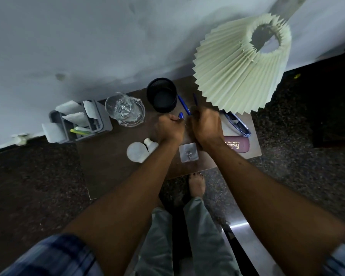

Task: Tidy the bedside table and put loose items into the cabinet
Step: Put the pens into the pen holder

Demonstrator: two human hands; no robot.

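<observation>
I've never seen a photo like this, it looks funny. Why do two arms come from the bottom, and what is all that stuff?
The camera sits on a person's head and looks down, so you see their own arms. The left hand pinches a small blue piece, maybe a pen cap. The right hand grips a dark blue pen. On the bedside table are another blue pen, a black mesh cup, a glass jug, a light bulb, glasses and a maroon case, with a pleated lamp shade above.
</observation>
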